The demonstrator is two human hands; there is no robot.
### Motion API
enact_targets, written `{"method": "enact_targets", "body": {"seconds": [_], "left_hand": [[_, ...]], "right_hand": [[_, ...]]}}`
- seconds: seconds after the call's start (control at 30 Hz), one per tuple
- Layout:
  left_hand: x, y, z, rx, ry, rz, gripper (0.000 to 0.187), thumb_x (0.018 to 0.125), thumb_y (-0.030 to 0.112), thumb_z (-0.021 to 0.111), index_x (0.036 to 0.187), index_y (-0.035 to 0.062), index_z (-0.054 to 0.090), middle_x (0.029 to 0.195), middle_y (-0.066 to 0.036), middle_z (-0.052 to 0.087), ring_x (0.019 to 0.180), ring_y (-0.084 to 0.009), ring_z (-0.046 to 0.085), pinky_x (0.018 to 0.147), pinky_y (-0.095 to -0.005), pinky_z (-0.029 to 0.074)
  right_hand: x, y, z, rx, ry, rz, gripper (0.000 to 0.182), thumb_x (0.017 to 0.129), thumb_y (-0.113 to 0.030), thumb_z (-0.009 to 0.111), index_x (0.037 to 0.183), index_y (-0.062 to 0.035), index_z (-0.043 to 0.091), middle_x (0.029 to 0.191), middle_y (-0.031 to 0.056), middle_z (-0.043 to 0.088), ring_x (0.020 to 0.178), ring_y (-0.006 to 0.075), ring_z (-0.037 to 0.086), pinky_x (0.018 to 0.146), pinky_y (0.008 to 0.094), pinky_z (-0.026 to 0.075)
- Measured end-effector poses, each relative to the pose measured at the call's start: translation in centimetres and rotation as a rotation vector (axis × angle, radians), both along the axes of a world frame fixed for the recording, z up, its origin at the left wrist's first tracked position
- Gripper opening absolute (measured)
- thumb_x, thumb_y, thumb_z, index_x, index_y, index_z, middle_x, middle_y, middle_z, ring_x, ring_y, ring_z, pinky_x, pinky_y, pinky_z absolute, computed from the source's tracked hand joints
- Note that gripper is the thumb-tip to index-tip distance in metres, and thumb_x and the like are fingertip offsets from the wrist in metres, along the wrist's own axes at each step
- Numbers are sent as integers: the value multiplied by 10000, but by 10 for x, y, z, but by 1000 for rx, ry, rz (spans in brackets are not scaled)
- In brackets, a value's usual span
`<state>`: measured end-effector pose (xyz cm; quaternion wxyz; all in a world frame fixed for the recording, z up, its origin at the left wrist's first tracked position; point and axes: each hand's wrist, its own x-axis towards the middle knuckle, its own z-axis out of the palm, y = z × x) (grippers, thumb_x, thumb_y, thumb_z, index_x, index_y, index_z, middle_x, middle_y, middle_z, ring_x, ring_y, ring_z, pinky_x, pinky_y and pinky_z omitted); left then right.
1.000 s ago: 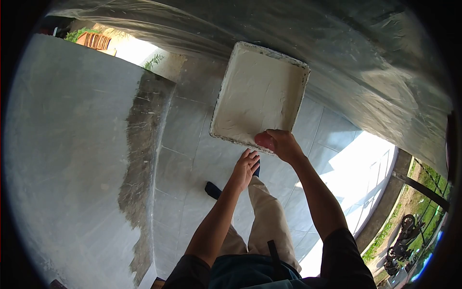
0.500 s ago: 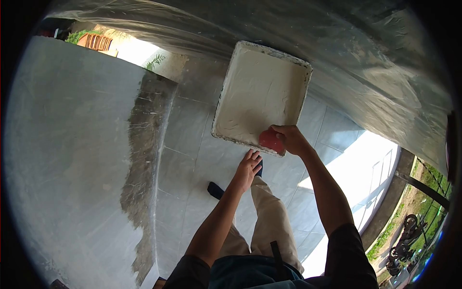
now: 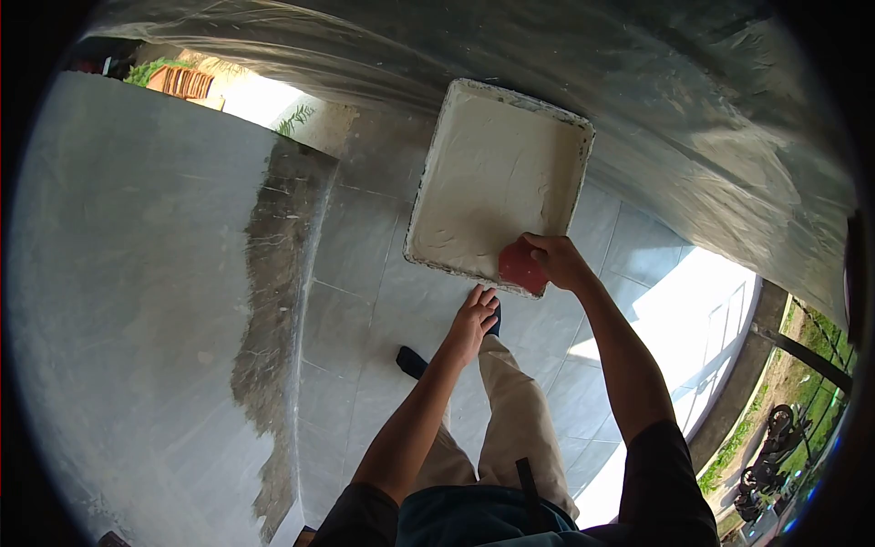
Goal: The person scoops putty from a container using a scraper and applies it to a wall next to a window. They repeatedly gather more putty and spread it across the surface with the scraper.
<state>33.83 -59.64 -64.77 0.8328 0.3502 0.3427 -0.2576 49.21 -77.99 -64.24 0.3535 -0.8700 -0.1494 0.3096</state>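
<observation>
My right hand (image 3: 558, 261) grips a red plastic scraper (image 3: 521, 266), fingers closed around its right side. The scraper sits at the near right corner of a wide shallow tray (image 3: 421, 196). A smooth layer of creamy off-white paste (image 3: 497, 173) fills the tray, with a few ridges in it. Its rim is crusted with dried white and dark spots. Just below the tray's near edge is my left hand (image 3: 474, 321), fingers stretched out and slightly apart, fingertips close to the rim and nothing held.
Grey floor tiles (image 3: 351, 237) lie below, with my dark-socked foot (image 3: 411, 362) on them. At left stands a grey wall (image 3: 155, 264) with a rough dark strip (image 3: 273, 292) along its base. Plastic sheeting (image 3: 693, 109) hangs beyond the tray. Sunlit floor and a motorbike (image 3: 775, 447) appear right.
The red scraper and my right hand have shifted slightly right along the tray's near edge. My left hand is nearly unchanged, and the whole view has moved a little.
</observation>
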Motion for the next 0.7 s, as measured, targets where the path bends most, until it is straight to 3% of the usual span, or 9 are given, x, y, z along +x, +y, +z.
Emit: {"method": "enact_targets", "body": {"seconds": [0.2,0.4,0.53,0.7], "left_hand": [[0,4,-1,3,-3,-24,896,826,194,534,1574,55,60,1609,-127,244,1465,-281,261,1178,-447,197],[-2,10,-4,3,7,-18,856,832,215,524,1567,47,117,1581,-126,312,1467,-278,254,1177,-459,190],[-5,18,-7,76,6,-12,782,873,252,498,1553,38,175,1548,-129,369,1453,-274,282,1163,-468,222],[4,37,3,475,97,14,577,958,338,431,1457,53,366,1400,-117,518,1301,-258,461,1068,-467,361]], "right_hand": [[-3,-3,-6,-30,-31,-40,401,917,-73,564,1316,-55,589,1029,246,683,921,315,687,861,363,511],[3,2,8,32,169,-146,404,923,-72,558,1324,-24,576,1066,193,701,946,225,672,880,335,508],[10,8,0,290,198,-328,411,925,-77,551,1330,-10,572,1035,159,706,909,191,662,855,331,504],[26,32,8,584,295,-392,408,934,-17,520,1338,30,552,1107,103,687,977,125,621,899,285,489]]}}
